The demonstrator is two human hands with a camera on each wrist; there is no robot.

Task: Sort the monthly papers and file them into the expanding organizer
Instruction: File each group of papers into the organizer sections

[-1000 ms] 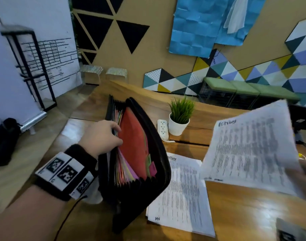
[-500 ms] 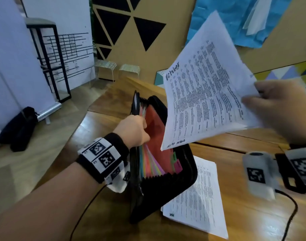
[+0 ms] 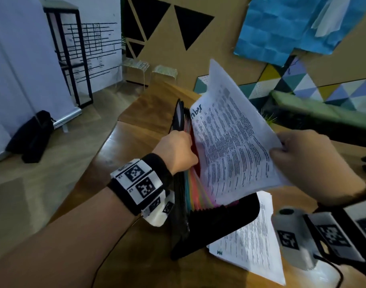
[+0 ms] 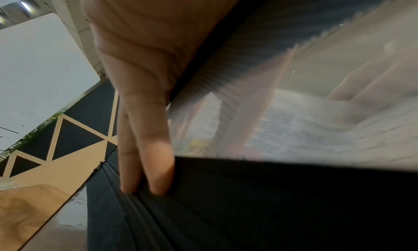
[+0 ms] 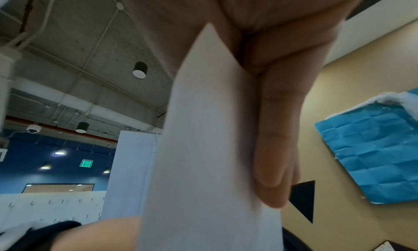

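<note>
A black expanding organizer (image 3: 215,223) stands open on the wooden table (image 3: 136,129), its coloured dividers fanned out. My left hand (image 3: 176,152) grips its upper left edge, fingers (image 4: 144,147) tucked between the pockets. My right hand (image 3: 315,165) pinches the right edge of a printed sheet (image 3: 232,146) headed with a handwritten month ending "ber". The sheet's lower left part dips into the organizer beside the red divider (image 3: 195,163). The right wrist view shows the blank back of the sheet (image 5: 208,147) against my fingers (image 5: 276,147). More printed papers (image 3: 252,244) lie flat under the organizer's right side.
A black frame stand (image 3: 70,53) and a black bag (image 3: 32,136) are on the floor to the left. Green bench cushions (image 3: 323,109) line the patterned wall at the back right. A small plant (image 3: 269,117) peeks out behind the sheet.
My right hand has swung the sheet from the right, up and over, then down into the open organizer. My left hand stays at the organizer's upper left edge.
</note>
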